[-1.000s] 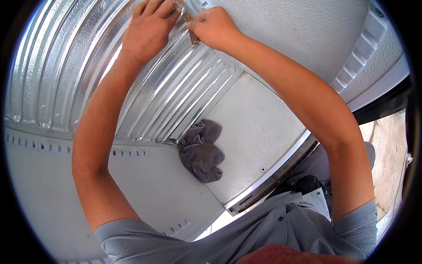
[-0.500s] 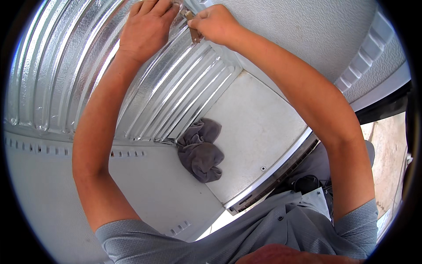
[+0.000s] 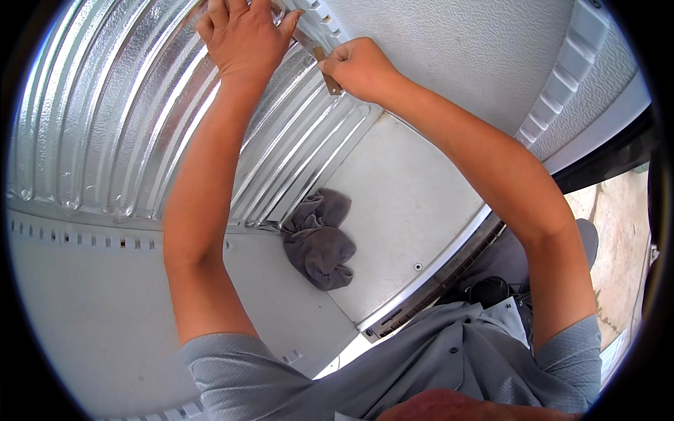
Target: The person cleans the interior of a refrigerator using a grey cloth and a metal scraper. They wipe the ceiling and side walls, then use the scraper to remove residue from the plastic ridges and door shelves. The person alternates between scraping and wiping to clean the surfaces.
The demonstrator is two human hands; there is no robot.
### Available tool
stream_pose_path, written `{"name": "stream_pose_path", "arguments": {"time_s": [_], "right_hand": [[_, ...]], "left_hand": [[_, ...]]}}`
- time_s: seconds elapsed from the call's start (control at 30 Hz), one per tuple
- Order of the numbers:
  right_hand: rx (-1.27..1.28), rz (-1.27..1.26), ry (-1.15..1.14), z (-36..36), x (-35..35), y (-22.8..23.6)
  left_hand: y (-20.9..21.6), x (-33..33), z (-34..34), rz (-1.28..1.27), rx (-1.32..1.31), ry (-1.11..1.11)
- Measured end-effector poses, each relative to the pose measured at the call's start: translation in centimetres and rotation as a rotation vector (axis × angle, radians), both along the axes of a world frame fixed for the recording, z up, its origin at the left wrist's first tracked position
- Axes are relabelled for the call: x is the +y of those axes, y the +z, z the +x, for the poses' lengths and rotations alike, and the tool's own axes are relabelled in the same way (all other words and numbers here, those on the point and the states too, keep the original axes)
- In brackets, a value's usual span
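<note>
My left hand [image 3: 246, 41] lies against the ribbed, silver foil-covered back panel [image 3: 112, 119] of a white cabinet like a fridge interior. Its thumb and fingers are spread, and some fingertips run off the top edge. Close to its right, my right hand [image 3: 364, 70] is closed round a knife [image 3: 333, 84] with a flat brown, riveted handle. The handle's end sticks out below my fingers, while a pale, thin blade points up and left toward the corner where foil meets side wall. The blade's tip is hard to make out near my left thumb.
A crumpled dark grey cloth [image 3: 319, 245] lies in the inner corner by the panel's lower end. Textured white side wall [image 3: 449, 56] with moulded shelf ridges [image 3: 562, 91] rises on the right. A metal-trimmed front edge [image 3: 435, 281] runs beside my body.
My right hand and the knife have moved down and slightly right. My left hand has shifted right, its thumb now spread away from the fingers, and the left forearm has swung right.
</note>
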State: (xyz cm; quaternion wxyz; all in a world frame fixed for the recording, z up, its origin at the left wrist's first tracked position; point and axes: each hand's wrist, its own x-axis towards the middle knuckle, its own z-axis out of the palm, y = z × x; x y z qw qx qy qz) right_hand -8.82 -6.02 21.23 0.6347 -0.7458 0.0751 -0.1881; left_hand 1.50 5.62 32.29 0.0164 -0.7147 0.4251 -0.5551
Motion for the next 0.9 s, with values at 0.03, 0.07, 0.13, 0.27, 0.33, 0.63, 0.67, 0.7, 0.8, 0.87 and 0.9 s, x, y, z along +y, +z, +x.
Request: {"name": "stream_pose_path", "arguments": {"time_s": [0.03,0.07,0.13,0.27,0.33,0.63,0.67,0.7,0.8,0.87,0.9], "right_hand": [[0.009,0.004,0.001,-0.1,0.1,0.0],[0.016,-0.008,-0.004,-0.1,-0.2,-0.3],[0.028,-0.034,-0.009,0.1,-0.9,-0.7],[-0.080,0.012,-0.055,1.2,-1.1,-0.8],[-0.141,0.057,-0.062,2.1,-0.5,-0.1],[-0.045,-0.072,-0.154,4.5,-0.6,1.0],[-0.001,-0.086,-0.150,4.3,-0.5,1.6],[0.044,-0.100,-0.146,4.0,-0.4,2.2],[0.100,-0.193,-0.121,4.3,-0.5,2.7],[0.084,-0.230,-0.103,4.6,-0.9,2.2],[0.063,-0.227,-0.096,4.6,-1.1,1.7]], "left_hand": [[0.0,0.1,0.3,0.006,-0.013,0.005],[-0.3,0.0,0.6,0.014,-0.019,0.001],[-0.8,0.2,0.9,0.032,-0.021,-0.007],[-0.6,-0.1,0.6,0.053,0.001,-0.013],[-0.8,0.0,0.5,0.048,0.006,0.001],[-1.1,-0.5,0.2,0.013,0.079,0.040],[-1.2,-0.4,0.2,0.015,0.077,0.044],[-1.2,-0.3,0.2,0.016,0.076,0.048],[-1.3,-0.3,0.1,0.032,0.061,0.042],[-1.2,-0.3,0.2,0.062,0.058,0.033],[-1.2,-0.2,0.2,0.084,0.061,0.028]]}}
